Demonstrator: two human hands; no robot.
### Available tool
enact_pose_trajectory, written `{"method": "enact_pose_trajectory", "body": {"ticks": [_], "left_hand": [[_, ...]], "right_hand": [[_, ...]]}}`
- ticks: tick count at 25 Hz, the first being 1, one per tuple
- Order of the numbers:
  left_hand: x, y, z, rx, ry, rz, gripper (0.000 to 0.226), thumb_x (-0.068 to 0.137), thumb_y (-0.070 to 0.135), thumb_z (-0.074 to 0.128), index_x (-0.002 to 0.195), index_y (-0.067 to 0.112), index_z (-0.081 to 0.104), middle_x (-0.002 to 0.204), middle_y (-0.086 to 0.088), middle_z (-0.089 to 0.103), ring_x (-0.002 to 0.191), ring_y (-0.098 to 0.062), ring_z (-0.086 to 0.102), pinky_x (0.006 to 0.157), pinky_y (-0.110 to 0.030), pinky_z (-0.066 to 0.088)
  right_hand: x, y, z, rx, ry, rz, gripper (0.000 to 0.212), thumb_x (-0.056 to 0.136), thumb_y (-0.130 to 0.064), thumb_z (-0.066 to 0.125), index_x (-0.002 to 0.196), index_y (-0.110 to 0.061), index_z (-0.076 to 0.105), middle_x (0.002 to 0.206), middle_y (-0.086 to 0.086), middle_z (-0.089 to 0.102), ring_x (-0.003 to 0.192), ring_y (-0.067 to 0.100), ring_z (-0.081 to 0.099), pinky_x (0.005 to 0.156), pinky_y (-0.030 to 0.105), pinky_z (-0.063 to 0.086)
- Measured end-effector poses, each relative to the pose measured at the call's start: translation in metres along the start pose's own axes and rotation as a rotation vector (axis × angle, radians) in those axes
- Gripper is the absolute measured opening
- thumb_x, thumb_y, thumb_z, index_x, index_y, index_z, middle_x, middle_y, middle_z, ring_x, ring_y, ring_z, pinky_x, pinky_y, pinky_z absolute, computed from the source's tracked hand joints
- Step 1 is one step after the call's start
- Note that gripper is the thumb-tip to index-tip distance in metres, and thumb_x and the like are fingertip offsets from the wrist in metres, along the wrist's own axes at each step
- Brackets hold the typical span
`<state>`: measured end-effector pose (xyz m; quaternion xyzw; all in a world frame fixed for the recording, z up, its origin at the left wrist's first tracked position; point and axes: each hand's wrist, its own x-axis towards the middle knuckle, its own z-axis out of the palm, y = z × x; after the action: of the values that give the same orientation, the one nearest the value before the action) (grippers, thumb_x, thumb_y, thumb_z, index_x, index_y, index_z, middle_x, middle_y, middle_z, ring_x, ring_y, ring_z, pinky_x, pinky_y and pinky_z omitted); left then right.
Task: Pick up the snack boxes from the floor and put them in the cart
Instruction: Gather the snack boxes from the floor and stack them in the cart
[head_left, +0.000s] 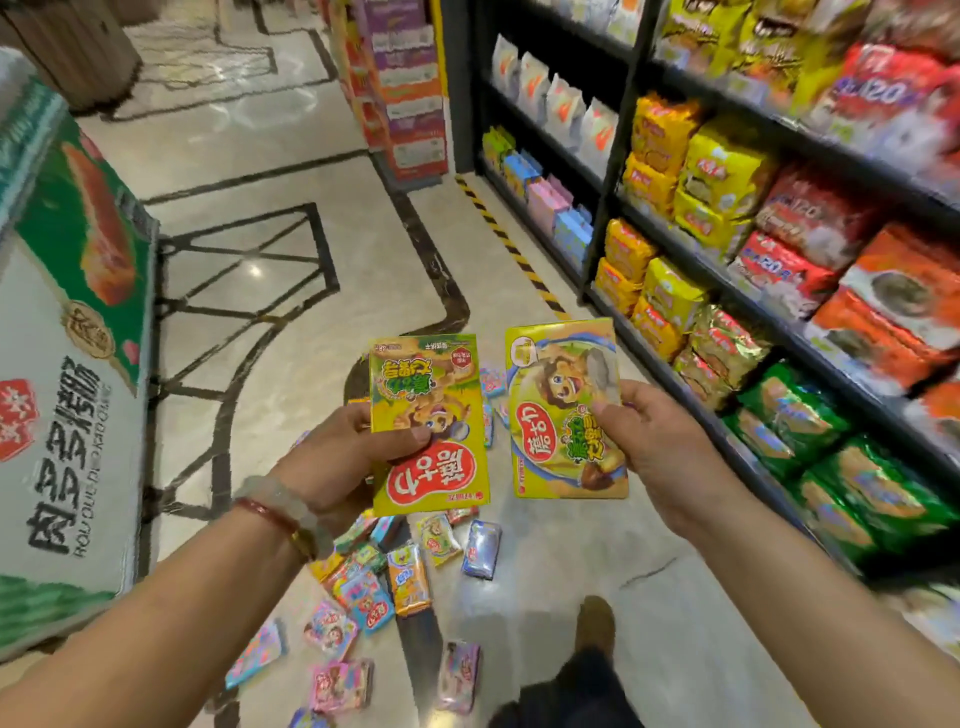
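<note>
Two yellow boxes, our left hand (332, 457) pinching one (428, 423), right hand (654, 441) the other (563, 410), lifted faces-up clear of the floor (675, 623), likely for the cart.

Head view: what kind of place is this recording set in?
Most likely a shop's snack aisle: stocked shelves of packaged food line the right, a big printed carton stands left, and small snack boxes lie scattered on the polished floor.

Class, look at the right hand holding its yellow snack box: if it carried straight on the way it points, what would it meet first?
The right hand points left, so its yellow box would probably meet the left hand's box first, though depth between them is unclear.
</note>
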<state>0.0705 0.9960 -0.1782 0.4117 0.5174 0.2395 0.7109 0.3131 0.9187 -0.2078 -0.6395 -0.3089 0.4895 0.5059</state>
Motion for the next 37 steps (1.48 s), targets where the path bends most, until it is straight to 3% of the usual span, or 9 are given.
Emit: {"method": "enact_pose_trajectory", "body": {"ticks": [2,4,6,11,14,18,26,33,37], "left_hand": [[-0.005,-0.004,0.017,0.058,-0.102,-0.027,0.036,0.059,0.010,0.079,0.094,0.004,0.071,0.107,-0.024,0.068,0.091,-0.036,0.066,0.088,-0.054,0.051],[-0.008,-0.007,0.039,0.096,-0.180,-0.040,0.059,0.053,0.017,0.082,0.107,0.001,0.066,0.109,-0.024,0.067,0.103,-0.042,0.061,0.096,-0.059,0.044],[-0.011,-0.012,0.068,0.130,-0.269,-0.045,0.076,0.045,0.020,0.085,0.114,-0.001,0.061,0.111,-0.025,0.066,0.107,-0.045,0.058,0.098,-0.061,0.041],[-0.034,-0.038,0.148,0.258,-0.484,-0.061,0.045,0.057,0.014,0.074,0.100,0.003,0.068,0.105,-0.024,0.068,0.098,-0.039,0.062,0.082,-0.051,0.052],[-0.063,-0.062,0.196,0.320,-0.603,-0.067,0.051,0.057,0.015,0.073,0.106,0.002,0.065,0.107,-0.023,0.068,0.102,-0.039,0.062,0.092,-0.057,0.048],[-0.118,-0.111,0.258,0.409,-0.736,-0.100,0.067,0.057,0.015,0.073,0.121,0.001,0.057,0.109,-0.020,0.068,0.105,-0.040,0.063,0.094,-0.055,0.047],[-0.285,-0.238,0.382,0.606,-1.112,-0.207,0.063,0.058,0.009,0.076,0.119,0.003,0.058,0.104,-0.017,0.071,0.086,-0.030,0.070,0.073,-0.044,0.059],[-0.437,-0.356,0.489,0.822,-1.515,-0.317,0.042,0.060,-0.004,0.075,0.099,0.007,0.065,0.090,-0.013,0.074,0.071,-0.023,0.072,0.056,-0.034,0.058],[-0.511,-0.417,0.554,0.963,-1.678,-0.337,0.038,0.059,-0.002,0.076,0.095,0.008,0.067,0.089,-0.014,0.074,0.070,-0.023,0.071,0.062,-0.039,0.060]], "right_hand": [[-0.036,0.005,-0.020,0.032,0.102,0.009,0.033,0.089,-0.027,0.064,0.119,-0.012,0.059,0.098,0.007,0.074,0.086,0.021,0.071,0.083,0.042,0.056],[-0.072,0.006,-0.038,0.080,0.178,-0.009,0.014,0.093,-0.018,0.058,0.105,-0.014,0.063,0.087,0.004,0.075,0.075,0.017,0.071,0.073,0.036,0.056],[-0.105,0.012,-0.059,0.105,0.285,-0.009,0.010,0.095,-0.014,0.054,0.101,-0.013,0.062,0.080,0.002,0.075,0.070,0.015,0.070,0.069,0.033,0.055],[-0.195,0.035,-0.112,0.180,0.520,-0.012,0.013,0.096,-0.014,0.053,0.104,-0.012,0.062,0.082,0.000,0.075,0.072,0.016,0.071,0.060,0.027,0.054],[-0.264,0.052,-0.139,0.221,0.663,-0.039,0.011,0.096,-0.012,0.051,0.098,-0.014,0.062,0.077,0.001,0.074,0.062,0.011,0.068,0.049,0.020,0.050],[-0.371,0.088,-0.169,0.268,0.842,-0.054,0.011,0.096,-0.013,0.051,0.100,-0.012,0.062,0.077,-0.003,0.075,0.068,0.009,0.070,0.053,0.019,0.051],[-0.611,0.163,-0.192,0.374,1.258,0.000,0.017,0.095,-0.021,0.055,0.109,-0.015,0.062,0.086,0.001,0.075,0.075,0.016,0.072,0.057,0.025,0.052],[-0.794,0.224,-0.184,0.480,1.714,0.023,0.015,0.094,-0.019,0.054,0.104,-0.012,0.064,0.087,0.004,0.075,0.072,0.014,0.071,0.056,0.019,0.052],[-0.867,0.257,-0.193,0.622,1.920,0.000,0.014,0.094,-0.020,0.054,0.103,-0.012,0.062,0.084,0.004,0.075,0.071,0.015,0.071,0.056,0.021,0.053]]}}
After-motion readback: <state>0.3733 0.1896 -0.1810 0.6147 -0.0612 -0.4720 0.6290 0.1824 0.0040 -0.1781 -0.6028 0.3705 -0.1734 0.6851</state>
